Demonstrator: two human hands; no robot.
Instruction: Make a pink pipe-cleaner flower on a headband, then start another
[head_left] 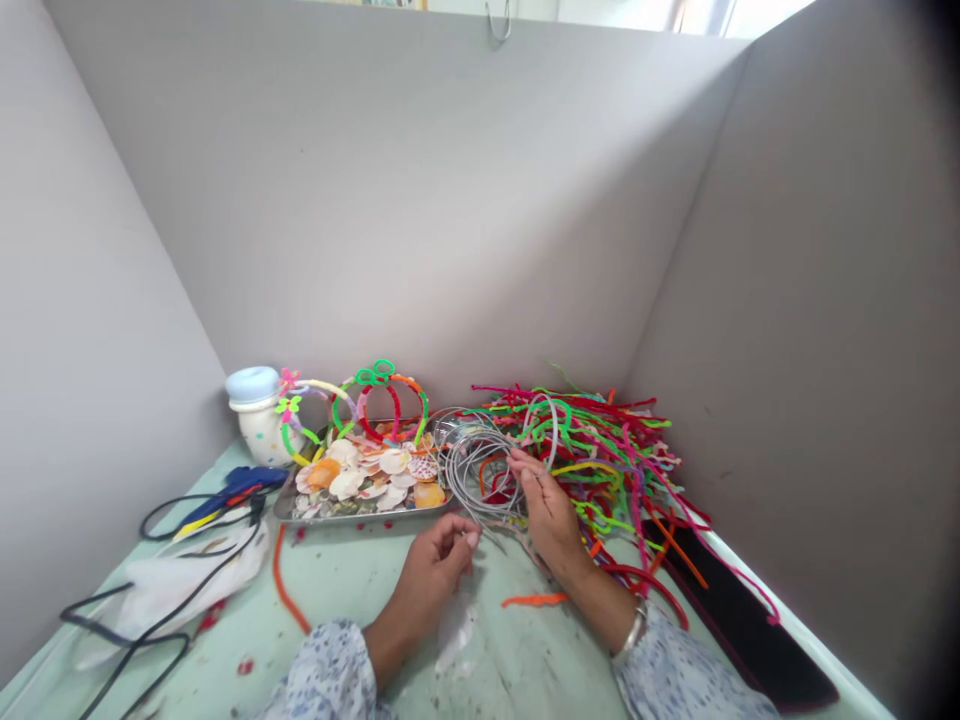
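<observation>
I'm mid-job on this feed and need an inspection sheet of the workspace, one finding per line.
Surface: pale green tabletop, red spots and dark marks.
Job's things: coil of grey wire, loosely looped, beside the right hand.
Clutter: metal tray of shells; heap of fuzzy sticks; lidded jar; white plastic bag; black strip at right.
Hands: left hand with fingers curled near the coil, right hand touching its right side; both grips unclear.
Cables: black cable looping at left, partly over the bag.
Surroundings: grey panels left, back and right; other people: nothing seen.
</observation>
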